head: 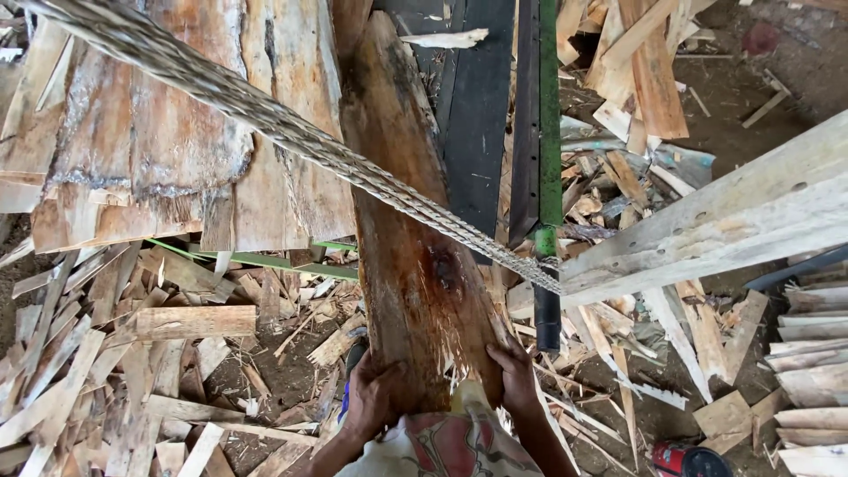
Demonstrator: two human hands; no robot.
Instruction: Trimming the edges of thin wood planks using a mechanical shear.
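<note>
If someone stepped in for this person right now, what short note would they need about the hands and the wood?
Left hand: clasped on the near end of the long wooden slab, left edge.
Right hand: clasped on the same end, right edge.
The slab runs away from the person, its far end among stacked boards. A twisted rope crosses over it diagonally. Offcuts litter the ground.
Done: slab gripped in both hands at its splintered end.
Left: cannot tell from this view.

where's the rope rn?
Head view: the rope runs diagonally from top left, across the slab both hands grip, to the pale plank at right.
</note>
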